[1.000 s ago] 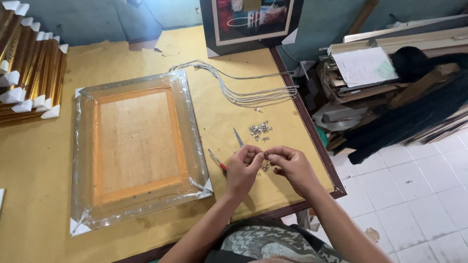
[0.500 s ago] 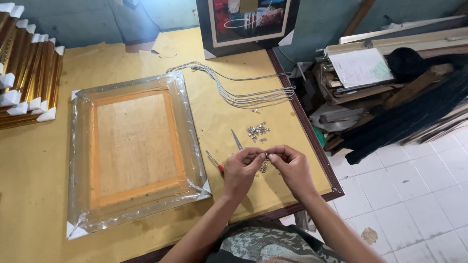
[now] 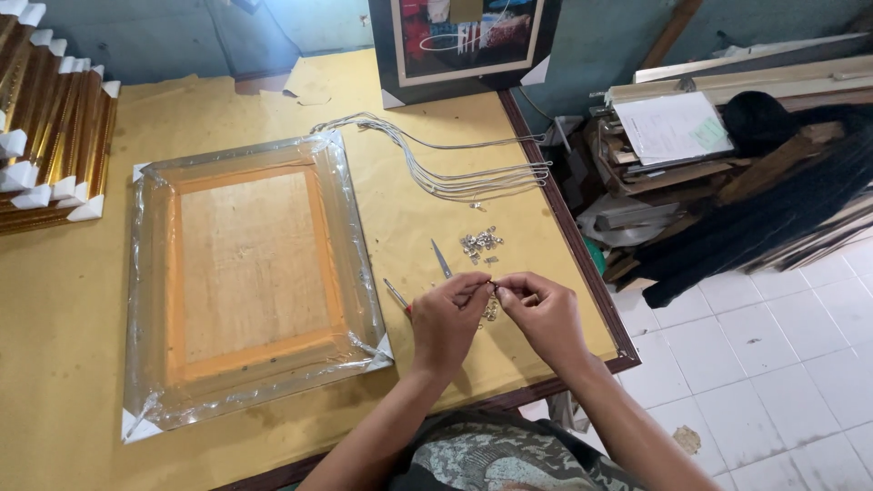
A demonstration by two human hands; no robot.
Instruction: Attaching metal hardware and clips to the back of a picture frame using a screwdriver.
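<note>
Metal fitting (image 3: 492,307) pinched between left hand (image 3: 447,323) and right hand (image 3: 544,316), fingertips meeting.

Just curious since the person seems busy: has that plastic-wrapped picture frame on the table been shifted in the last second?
No. The wrapped frame keeps its place beside the little pile of metal bits; only the camera shifted.

One wrapped picture frame (image 3: 250,277) lies face down on the bench (image 3: 55,364). One framed picture (image 3: 464,41) leans at the far edge. One stack of gold frames (image 3: 50,127) at left, count unclear. One bundle of wires (image 3: 455,173), strands too fine to count. One pile of small metal hangers (image 3: 480,242). Two hand tools: awl (image 3: 441,258), screwdriver (image 3: 397,296). Two hands: left hand (image 3: 448,323), right hand (image 3: 544,314).
</note>
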